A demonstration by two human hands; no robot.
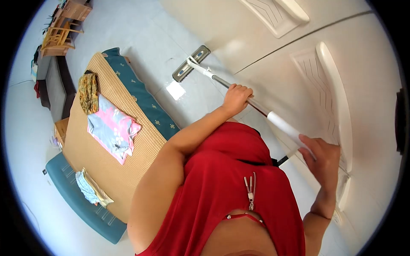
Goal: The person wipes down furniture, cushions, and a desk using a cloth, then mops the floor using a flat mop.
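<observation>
A flat-headed mop (219,80) runs diagonally across the middle, its grey head (191,64) down on the pale tiled floor and a white fork joining it to the pole. My left hand (238,100) is closed around the grey pole, partway down. Higher up, my right hand (320,158) grips the white sleeve (284,126) near the handle's top end, thumb and fingers on either side of it. Close to the mop head, a bright white patch (175,90) shows on the tiles.
A pale wardrobe (273,64) with moulded handles stands along the right. On the left is a bed with a woven mat (124,94), a folded pink and grey cloth (113,128) and a patterned cloth (88,94). A grey sofa (57,85) and a wooden chair (60,37) stand farther off.
</observation>
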